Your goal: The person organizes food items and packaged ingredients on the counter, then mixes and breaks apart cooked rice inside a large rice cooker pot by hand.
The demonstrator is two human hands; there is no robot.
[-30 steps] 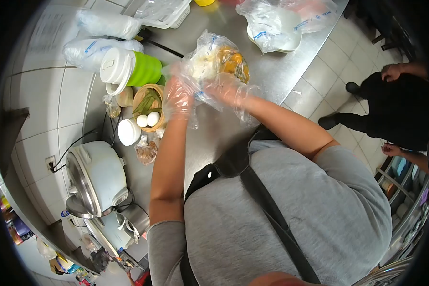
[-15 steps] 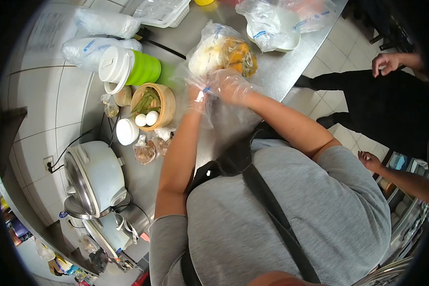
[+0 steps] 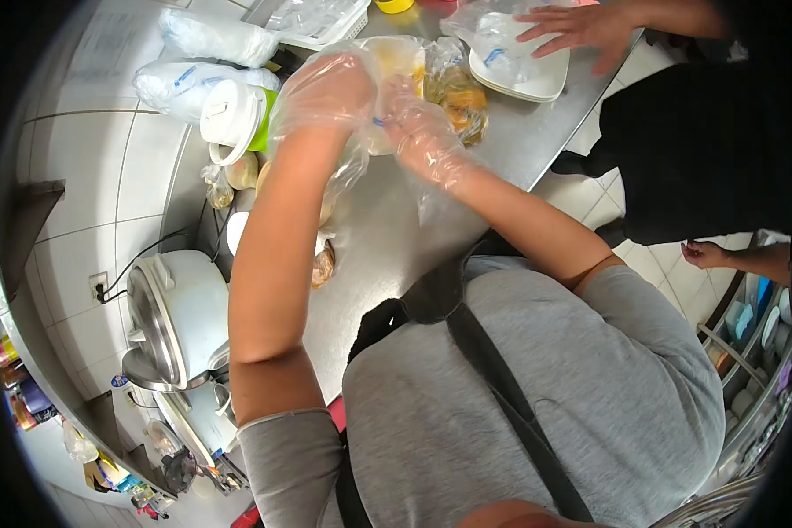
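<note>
My left hand (image 3: 336, 86) is raised above the far left part of the counter, wrapped in loose clear plastic; its fingers are hidden by the plastic and blur. My right hand (image 3: 421, 141), in a clear plastic glove, is closed on a thin clear plastic bag (image 3: 380, 130) with blue print. Just beyond it lies a white dish (image 3: 394, 55) with yellow-orange food smears. To the right of that dish sits a clear bag of orange and dark food (image 3: 463, 107), touching or close to my right hand.
A co-worker's hand (image 3: 581, 33) spreads over stacked white plates (image 3: 532, 84) and plastic bags at the right. Along the wall stand a white-lidded green container (image 3: 231, 114), bagged bundles (image 3: 216, 37) and a rice cooker (image 3: 189, 308). A white basket (image 3: 326, 35) lies at the back.
My left hand has moved up and left, away from my right hand. The white dish now shows between them. A co-worker's hand has come in over the white plates.
</note>
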